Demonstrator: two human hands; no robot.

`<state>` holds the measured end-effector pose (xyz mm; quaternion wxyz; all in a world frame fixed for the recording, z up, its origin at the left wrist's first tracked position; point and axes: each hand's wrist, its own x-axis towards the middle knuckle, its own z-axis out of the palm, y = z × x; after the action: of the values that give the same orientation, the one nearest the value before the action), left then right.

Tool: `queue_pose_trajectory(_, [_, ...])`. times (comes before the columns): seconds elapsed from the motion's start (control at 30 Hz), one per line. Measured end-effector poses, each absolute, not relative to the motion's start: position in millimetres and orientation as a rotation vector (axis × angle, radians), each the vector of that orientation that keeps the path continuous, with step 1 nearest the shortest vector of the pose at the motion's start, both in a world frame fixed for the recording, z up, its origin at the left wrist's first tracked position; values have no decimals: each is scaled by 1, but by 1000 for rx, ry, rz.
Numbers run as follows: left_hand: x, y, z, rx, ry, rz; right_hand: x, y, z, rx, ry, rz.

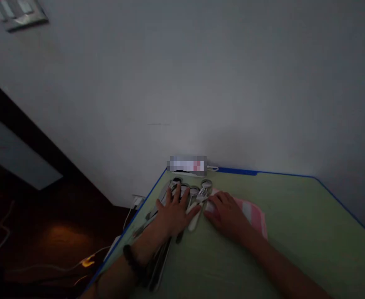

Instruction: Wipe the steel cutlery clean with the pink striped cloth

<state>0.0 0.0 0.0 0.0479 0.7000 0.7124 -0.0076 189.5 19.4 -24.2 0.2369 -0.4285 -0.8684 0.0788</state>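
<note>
Several metal spoons and forks [197, 192] lie in a row at the far left corner of a green table [294, 232]. My left hand [173, 211] lies flat on them with fingers spread. My right hand [226, 212] rests palm down on a pink and white striped cloth [254, 215], its fingertips close to a white-handled utensil [195, 219] that lies between the two hands. A dark bracelet [131, 261] circles my left wrist.
The table has a blue edge [263, 172] and stands against a white wall. A small white box [187, 165] sits at the table's back edge. Cables and a glowing light [87, 261] lie on the dark floor to the left.
</note>
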Motion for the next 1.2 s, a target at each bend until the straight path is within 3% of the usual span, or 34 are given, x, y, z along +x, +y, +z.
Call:
queue_pose_trajectory(0.37, [-38, -61, -15, 2586, 2039, 142, 193, 23, -30, -1264, -2275, 219])
queue_pose_trajectory(0.6, [-18, -43, -4, 2658, 1983, 308, 192, 23, -30, -1268, -2291, 205])
queue_pose_trajectory(0.93, [6, -6, 24, 2413, 1979, 97, 214, 28, -6, -1380, -2475, 401])
queue_pose_trajectory(1.2, [46, 4, 48, 2228, 1853, 408, 253, 38, 0, -1595, -2498, 360])
